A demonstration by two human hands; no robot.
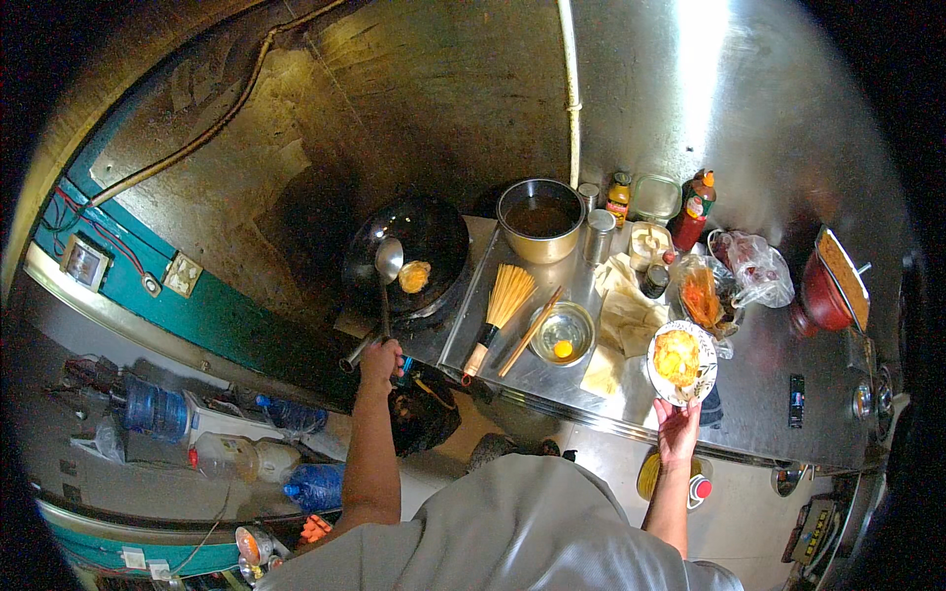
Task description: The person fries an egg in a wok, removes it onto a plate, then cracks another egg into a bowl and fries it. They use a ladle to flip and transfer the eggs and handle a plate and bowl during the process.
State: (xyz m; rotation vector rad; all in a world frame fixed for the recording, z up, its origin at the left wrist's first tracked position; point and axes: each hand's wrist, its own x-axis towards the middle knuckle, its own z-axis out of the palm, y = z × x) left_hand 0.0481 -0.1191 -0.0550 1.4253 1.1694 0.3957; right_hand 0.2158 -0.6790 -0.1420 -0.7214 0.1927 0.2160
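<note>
My left hand (pixel 382 362) is closed around the handle of a metal ladle (pixel 389 261), its bowl inside a black wok (pixel 436 229). A small fried egg (pixel 414 277) lies in the wok beside the ladle's bowl. With my right hand (pixel 677 432) I hold the near rim of a patterned white plate (pixel 708 367) that carries fried egg (pixel 675 357). Between my hands, a steel bowl (pixel 590 325) contains a raw egg (pixel 563 349); wooden chopsticks (pixel 530 332) rest across its left side. A bamboo wok brush (pixel 504 303) lies left of the chopsticks.
A pot of dark liquid (pixel 543 247) stands beside the wok. Behind the steel counter (pixel 754 414) are a red sauce bottle (pixel 692 214), a yellow-labelled jar (pixel 619 198) and plastic bags (pixel 761 266). Brown paper (pixel 632 318) lies near the plate. A phone (pixel 796 401) rests at right.
</note>
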